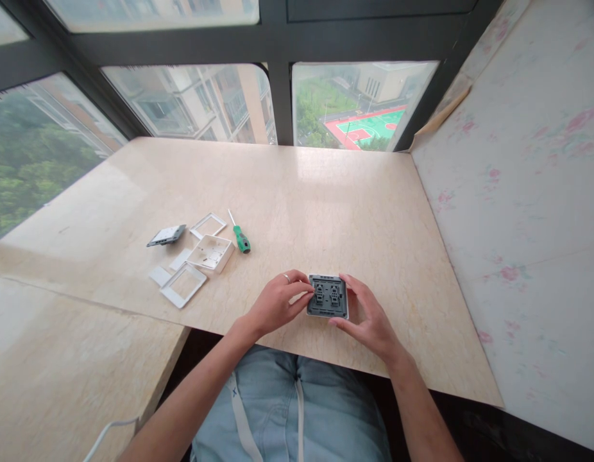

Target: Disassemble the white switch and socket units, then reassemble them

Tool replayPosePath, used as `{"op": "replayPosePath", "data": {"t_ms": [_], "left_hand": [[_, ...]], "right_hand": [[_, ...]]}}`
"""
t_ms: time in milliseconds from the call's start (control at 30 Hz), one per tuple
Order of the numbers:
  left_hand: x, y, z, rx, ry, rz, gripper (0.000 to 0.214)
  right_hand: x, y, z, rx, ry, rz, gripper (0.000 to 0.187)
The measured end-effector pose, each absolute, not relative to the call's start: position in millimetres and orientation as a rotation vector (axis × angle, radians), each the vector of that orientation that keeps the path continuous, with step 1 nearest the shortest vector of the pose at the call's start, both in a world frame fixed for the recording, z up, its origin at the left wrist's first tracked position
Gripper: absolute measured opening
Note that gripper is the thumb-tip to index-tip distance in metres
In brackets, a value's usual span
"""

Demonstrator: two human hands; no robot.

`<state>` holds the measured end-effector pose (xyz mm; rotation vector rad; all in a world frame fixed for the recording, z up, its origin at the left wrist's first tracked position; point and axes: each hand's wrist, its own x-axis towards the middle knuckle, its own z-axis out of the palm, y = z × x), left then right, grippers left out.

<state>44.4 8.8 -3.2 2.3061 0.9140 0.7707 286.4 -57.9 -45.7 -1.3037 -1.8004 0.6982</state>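
A square grey switch module [328,296] with two small dark mechanisms in its middle sits just above the marble table [326,212] near the front edge. My left hand [276,303], a ring on one finger, pinches its left side. My right hand [370,314] grips its right side and lower corner. Both hands are closed on it.
To the left lie a green-handled screwdriver [240,235], a white mounting box [211,253], two white frames [183,285] [208,225], small white plates [160,276] and another grey switch part [167,235]. Windows stand behind the table; a floral wall [528,192] borders the right.
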Motion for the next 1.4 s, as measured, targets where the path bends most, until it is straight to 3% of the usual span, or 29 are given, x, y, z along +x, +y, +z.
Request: {"op": "replayPosePath", "data": {"t_ms": [100, 267, 367, 867, 1300, 1400], "left_hand": [[42.1, 6.7, -4.2, 2.285, 0.933, 0.778, 0.021], [38.9, 6.2, -11.1, 2.275, 0.886, 0.715, 0.081], [39.2, 7.3, -19.0, 2.244, 0.843, 0.614, 0.101], [41.7, 12.1, -29.3, 2.110, 0.900, 0.566, 0.094], [44.2, 10.6, -32.3, 2.088, 0.877, 0.633, 0.096], [44.3, 10.9, -33.1, 2.094, 0.848, 0.648, 0.094]], "right_hand": [[286.6, -58.3, -45.8, -1.295, -1.803, 0.693, 0.083], [286.6, -58.8, -46.3, -1.297, -1.800, 0.701, 0.084], [286.6, -58.5, -46.2, -1.310, -1.793, 0.706, 0.084], [289.1, -59.8, -48.8, -1.292, -1.791, 0.703, 0.087], [295.4, -62.1, -48.8, -1.358, -1.281, 1.001, 0.058], [292.5, -59.9, -39.6, -1.493, -1.163, 0.930, 0.053]]}}
